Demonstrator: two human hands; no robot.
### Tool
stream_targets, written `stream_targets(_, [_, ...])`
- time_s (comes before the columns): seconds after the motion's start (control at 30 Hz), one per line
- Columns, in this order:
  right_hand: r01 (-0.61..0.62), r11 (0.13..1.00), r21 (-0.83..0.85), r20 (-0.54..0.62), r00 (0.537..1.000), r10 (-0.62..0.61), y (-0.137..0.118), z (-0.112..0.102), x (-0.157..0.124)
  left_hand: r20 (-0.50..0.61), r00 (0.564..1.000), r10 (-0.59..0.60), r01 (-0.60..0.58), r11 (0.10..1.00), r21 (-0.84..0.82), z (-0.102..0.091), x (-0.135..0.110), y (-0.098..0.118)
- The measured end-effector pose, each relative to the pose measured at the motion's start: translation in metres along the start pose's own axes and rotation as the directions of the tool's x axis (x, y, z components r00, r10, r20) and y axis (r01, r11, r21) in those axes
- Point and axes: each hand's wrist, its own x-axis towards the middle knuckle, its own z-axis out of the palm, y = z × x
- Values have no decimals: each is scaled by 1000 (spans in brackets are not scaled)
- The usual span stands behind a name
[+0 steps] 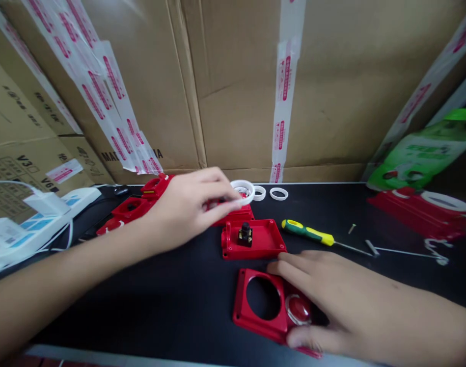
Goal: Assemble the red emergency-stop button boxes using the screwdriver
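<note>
My left hand (190, 206) reaches across the black table, its fingers pinched together on a red plastic part (236, 215) beside a white ring (243, 188). In front of it lies an open red box base (255, 243) with a small black switch block (245, 234) standing inside. My right hand (328, 295) lies flat, fingers stretched, over a red cover plate (251, 311) with a round hole. A red dome button (298, 309) shows under the fingers.
A yellow-green screwdriver (312, 234) lies right of the box base, with a screw (352, 228) and a thin metal rod (404, 251) beyond. Two more white rings (278, 193) sit by the cardboard wall. More red parts (131, 209) and a white power strip (45, 214) lie at left.
</note>
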Motion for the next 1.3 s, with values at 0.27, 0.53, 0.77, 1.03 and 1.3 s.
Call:
stream_targets(0.27, [-70,996,58,118,991,63,-7,-6,3,430,895,-114,-59,928,369,73,121,-29])
stream_targets(0.53, [-10,1000,14,65,998,9,-1,-1,3,604,754,-259,-6,916,401,158,154,-31])
stream_targets(0.77, [4,1000,-5,63,998,-4,-2,-1,3,662,706,-252,-2,934,357,157,159,-31])
stream_targets(1.03, [-41,999,25,99,994,39,-4,-6,5,713,685,-152,-31,971,237,160,152,-44])
stream_targets(1.3, [-74,997,-25,81,994,75,-8,6,-1,661,741,-117,11,987,163,155,144,-46])
